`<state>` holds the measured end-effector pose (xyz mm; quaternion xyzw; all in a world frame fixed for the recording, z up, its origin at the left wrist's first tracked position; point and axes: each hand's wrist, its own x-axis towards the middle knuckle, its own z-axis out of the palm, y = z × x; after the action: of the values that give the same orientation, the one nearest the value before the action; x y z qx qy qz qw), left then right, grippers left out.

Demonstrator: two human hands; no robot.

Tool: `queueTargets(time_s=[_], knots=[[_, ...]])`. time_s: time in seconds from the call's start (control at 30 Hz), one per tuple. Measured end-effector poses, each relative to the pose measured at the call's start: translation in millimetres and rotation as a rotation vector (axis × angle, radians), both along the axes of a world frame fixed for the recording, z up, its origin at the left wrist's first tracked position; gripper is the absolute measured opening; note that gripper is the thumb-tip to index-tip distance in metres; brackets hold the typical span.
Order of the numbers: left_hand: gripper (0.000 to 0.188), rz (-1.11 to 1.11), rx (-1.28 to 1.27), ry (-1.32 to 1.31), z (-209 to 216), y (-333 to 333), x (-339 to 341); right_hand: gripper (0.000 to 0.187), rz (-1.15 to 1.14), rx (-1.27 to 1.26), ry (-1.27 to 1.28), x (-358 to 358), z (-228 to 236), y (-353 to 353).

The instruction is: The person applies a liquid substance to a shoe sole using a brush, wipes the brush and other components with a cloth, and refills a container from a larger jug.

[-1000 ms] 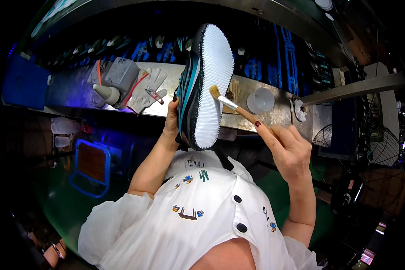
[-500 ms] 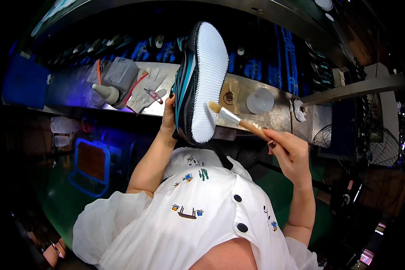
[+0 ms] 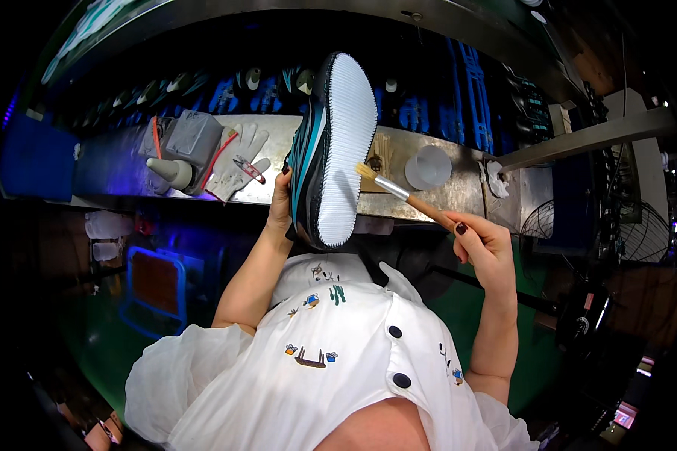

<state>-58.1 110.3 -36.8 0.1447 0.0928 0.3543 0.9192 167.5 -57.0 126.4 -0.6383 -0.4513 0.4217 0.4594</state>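
My left hand (image 3: 280,197) grips a black and teal shoe (image 3: 305,161) from its left side, fingers partly hidden behind it. The shoe is held up heel toward me, its white ribbed underside (image 3: 346,143) turned to the right. In my right hand (image 3: 483,248) is a paintbrush (image 3: 421,207) with a brown wooden handle and a silver ferrule. Its pale bristles are at the right edge of the underside, near the middle; whether they touch it I cannot tell. Beyond the brush, a translucent white cup (image 3: 429,168) stands on the metal bench.
On the metal bench (image 3: 462,192) left of the shoe lie a pale glove (image 3: 241,154) and red thread snips (image 3: 250,170), beside a grey box (image 3: 193,135) and a cone-tipped bottle (image 3: 170,173). Shoes and blue forms line the dark rack behind. A metal bar (image 3: 579,146) crosses at right.
The brush has shifted from lying over the underside to its right edge, its handle turned in my right hand. The shoe sits slightly lower, still in my left hand.
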Motion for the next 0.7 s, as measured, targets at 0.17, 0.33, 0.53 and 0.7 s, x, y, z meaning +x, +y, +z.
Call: queueTargets(time_s=[0.17,0.33,0.53,0.7], knots=[[0.065,0.019,-0.076,0.084,2.2,-1.7,10.2,0.024,-0.017,-0.063,-0.152,-12.6,-14.0,4.7],[0.058,-0.049,-0.147,-0.101,8.8,9.8,12.8,0.022,-0.1,-0.064,-0.202,7.8,-10.3,-12.3],[0.039,0.139,0.201,0.707,-18.2,64.4,6.2,0.024,-0.42,0.074,0.136,2.5,-40.8,-29.3],[0.022,0.21,0.468,0.966,-4.7,116.9,64.9,0.024,-0.505,0.071,0.19,-16.7,-57.1,-33.0]])
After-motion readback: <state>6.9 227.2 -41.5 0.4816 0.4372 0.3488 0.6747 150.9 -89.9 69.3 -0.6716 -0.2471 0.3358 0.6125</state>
